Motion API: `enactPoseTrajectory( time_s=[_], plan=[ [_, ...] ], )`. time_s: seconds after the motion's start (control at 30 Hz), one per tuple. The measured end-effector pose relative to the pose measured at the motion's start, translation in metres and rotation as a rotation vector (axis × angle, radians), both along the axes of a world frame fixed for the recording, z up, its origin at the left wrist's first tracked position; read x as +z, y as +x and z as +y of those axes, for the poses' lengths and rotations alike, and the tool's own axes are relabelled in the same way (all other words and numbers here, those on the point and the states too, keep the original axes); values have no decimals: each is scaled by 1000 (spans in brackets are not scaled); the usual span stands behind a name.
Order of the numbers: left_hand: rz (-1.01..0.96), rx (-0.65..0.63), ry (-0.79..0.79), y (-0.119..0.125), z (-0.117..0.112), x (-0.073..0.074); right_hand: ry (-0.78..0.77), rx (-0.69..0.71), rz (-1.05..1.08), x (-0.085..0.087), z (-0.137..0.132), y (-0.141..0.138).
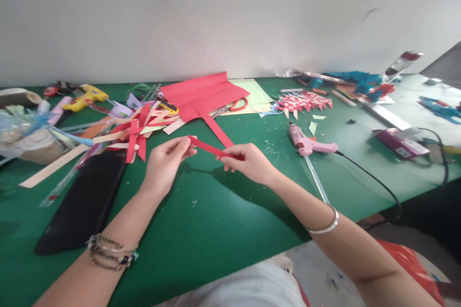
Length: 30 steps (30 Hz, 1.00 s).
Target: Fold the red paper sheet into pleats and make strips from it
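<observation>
A narrow red paper strip is being held above the green table; one end is being pinched by the left hand; the other end is being clamped in the right hand, near a pink glue gun.

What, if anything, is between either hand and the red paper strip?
Nothing visible. The left hand pinches one end of the red strip and the right hand pinches the other, holding it just above the green table.
</observation>
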<state>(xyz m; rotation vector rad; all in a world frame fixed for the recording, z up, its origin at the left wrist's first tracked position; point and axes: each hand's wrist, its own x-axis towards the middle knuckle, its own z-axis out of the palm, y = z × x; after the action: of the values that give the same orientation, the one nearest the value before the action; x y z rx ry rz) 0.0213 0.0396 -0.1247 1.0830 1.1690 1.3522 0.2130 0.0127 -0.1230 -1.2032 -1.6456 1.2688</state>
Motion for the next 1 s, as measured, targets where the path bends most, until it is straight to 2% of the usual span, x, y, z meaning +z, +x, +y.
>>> enactPoseTrajectory(
  time_s=[0.2, 0.4, 0.6, 1.0],
  plan=[
    [-196, 142, -55, -7, 11, 0, -5, -82, 42, 3, 2, 1],
    [-228, 166, -75, -9, 13, 1, -106, -273, 291, 2, 5, 3],
    [-267, 198, -94, -7, 13, 4, -188, -300, 477, -4, 9, 5],
    [-308, 224, -106, -5, 11, 7, -32, -415, 373, -5, 13, 6]
  ],
)
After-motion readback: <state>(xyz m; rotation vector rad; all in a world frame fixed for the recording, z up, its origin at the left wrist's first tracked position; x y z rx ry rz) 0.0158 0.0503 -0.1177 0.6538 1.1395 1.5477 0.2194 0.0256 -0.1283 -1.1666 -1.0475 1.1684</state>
